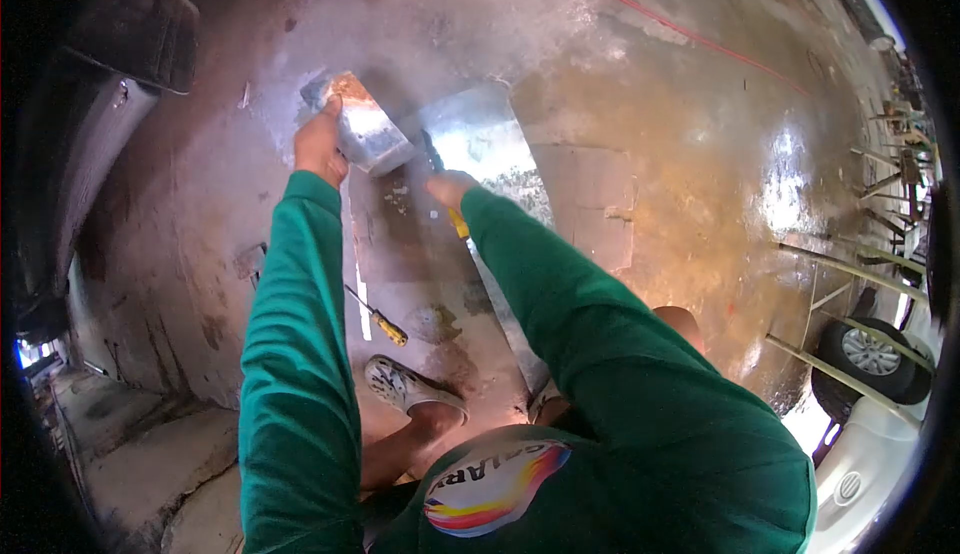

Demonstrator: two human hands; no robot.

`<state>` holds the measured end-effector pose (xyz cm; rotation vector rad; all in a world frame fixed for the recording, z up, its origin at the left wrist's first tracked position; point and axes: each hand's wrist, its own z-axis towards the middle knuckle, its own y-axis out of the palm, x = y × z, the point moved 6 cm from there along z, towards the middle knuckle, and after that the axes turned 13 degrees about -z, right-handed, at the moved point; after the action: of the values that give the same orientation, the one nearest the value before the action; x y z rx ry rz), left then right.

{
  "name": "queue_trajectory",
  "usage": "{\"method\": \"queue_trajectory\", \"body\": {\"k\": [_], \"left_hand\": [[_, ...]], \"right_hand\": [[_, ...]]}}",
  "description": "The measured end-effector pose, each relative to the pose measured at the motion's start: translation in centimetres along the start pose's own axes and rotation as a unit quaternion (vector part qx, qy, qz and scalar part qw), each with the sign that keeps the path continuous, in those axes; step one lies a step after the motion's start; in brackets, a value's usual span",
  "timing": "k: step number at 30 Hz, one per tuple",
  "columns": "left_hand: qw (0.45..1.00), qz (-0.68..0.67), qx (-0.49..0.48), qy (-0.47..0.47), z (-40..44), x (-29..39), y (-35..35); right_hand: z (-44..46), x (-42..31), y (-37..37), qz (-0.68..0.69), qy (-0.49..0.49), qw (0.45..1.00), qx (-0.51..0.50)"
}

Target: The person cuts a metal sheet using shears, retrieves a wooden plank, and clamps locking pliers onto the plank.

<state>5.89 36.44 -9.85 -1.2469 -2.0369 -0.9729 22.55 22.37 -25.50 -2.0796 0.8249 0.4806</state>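
My left hand grips the left edge of a bent, shiny metal piece with a rusty patch at its upper end, held above the floor. To its right, my right hand is closed round a tool with a yellow handle and a dark upper part that points toward the metal piece. Beneath my right hand and forearm lies a large flat metal sheet. A screwdriver with a yellow and black handle rests on the floor near my left shoe.
A red line crosses the concrete floor at the upper right. Along the right side are pale poles, a wheel and a white vehicle part. A dark object stands at the upper left.
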Motion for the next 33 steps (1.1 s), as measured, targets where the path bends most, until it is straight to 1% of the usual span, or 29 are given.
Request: {"method": "queue_trajectory", "body": {"k": [2, 4, 5, 6, 8, 9, 11, 12, 13, 15, 17, 18, 20, 22, 24, 26, 28, 29, 30, 32, 33], "left_hand": [[1.000, -0.009, 0.001, 0.005, -0.1, -0.4, 0.4], [1.000, 0.005, 0.030, -0.007, -0.3, -1.0, -0.2], [0.999, 0.010, 0.030, -0.007, -0.5, -1.4, -0.4], [0.999, 0.011, 0.037, -0.012, -0.9, -1.6, -0.5], [0.999, 0.009, 0.044, -0.018, -0.1, -1.7, -1.2], [0.999, -0.008, 0.032, -0.013, 1.4, -1.9, -2.0], [0.999, -0.029, 0.020, -0.012, 2.4, -2.5, -2.5], [0.999, -0.011, 0.031, -0.014, 2.3, -2.3, -2.4], [0.999, 0.009, 0.044, -0.016, 1.9, -2.0, -2.4], [0.999, 0.003, 0.051, -0.011, 0.6, -2.1, -1.6], [0.998, 0.000, 0.060, -0.004, 0.0, -2.0, -1.7], [0.999, -0.006, 0.049, -0.008, 0.4, -2.1, -1.7], [0.999, -0.013, 0.038, -0.014, 1.8, -2.5, -2.1], [0.998, -0.008, 0.057, -0.041, 2.7, -2.9, -2.8], [0.998, 0.010, 0.054, -0.031, 2.6, -3.3, -2.8], [0.998, 0.032, 0.055, -0.024, 1.9, -3.8, -2.7], [1.000, -0.004, 0.014, -0.010, 1.1, -4.1, -1.5], [0.999, 0.021, 0.038, -0.021, 0.7, -4.0, -1.7], [0.999, 0.023, 0.041, -0.023, 0.4, -3.9, -1.8], [0.997, 0.023, 0.052, -0.048, -0.1, -3.6, -1.6], [0.997, 0.025, 0.055, -0.048, 0.7, -3.3, -1.9]], "right_hand": [[1.4, 0.3, 0.7, -0.104, -0.044, 0.993, 0.033], [0.5, 0.8, 1.2, -0.015, 0.112, 0.992, 0.062], [-1.0, 0.9, 0.4, 0.052, 0.162, 0.983, 0.074], [-1.0, 1.2, 0.7, 0.054, 0.160, 0.983, 0.074], [-0.1, 2.1, 1.9, 0.105, 0.135, 0.984, 0.052], [-0.8, 2.4, 1.6, 0.103, 0.137, 0.984, 0.051], [-2.5, 1.2, 1.8, 0.107, 0.056, 0.992, -0.036], [-1.8, 1.9, 3.1, 0.103, 0.055, 0.993, -0.035], [-0.5, 3.7, 5.2, 0.141, 0.086, 0.986, 0.018], [-0.4, 4.4, 5.5, 0.178, 0.118, 0.974, 0.070], [-0.3, 3.7, 5.6, 0.191, 0.095, 0.976, 0.041], [-0.8, 2.7, 5.0, 0.195, 0.087, 0.976, 0.032], [-3.6, 1.3, 2.4, 0.183, 0.228, 0.953, 0.080], [-3.4, 2.0, 3.0, 0.180, 0.218, 0.955, 0.092], [-3.1, 2.0, 2.8, 0.176, 0.198, 0.959, 0.103], [-3.4, 2.3, 2.9, 0.118, 0.191, 0.972, 0.074], [-3.6, 2.5, 2.8, 0.101, 0.197, 0.972, 0.081], [-3.6, 2.7, 2.8, 0.085, 0.203, 0.971, 0.090], [-4.1, 2.7, 3.0, 0.085, 0.205, 0.971, 0.087], [-4.8, 2.6, 2.4, 0.056, 0.211, 0.968, 0.124], [-4.8, 2.8, 2.6, 0.057, 0.210, 0.968, 0.122]]}}
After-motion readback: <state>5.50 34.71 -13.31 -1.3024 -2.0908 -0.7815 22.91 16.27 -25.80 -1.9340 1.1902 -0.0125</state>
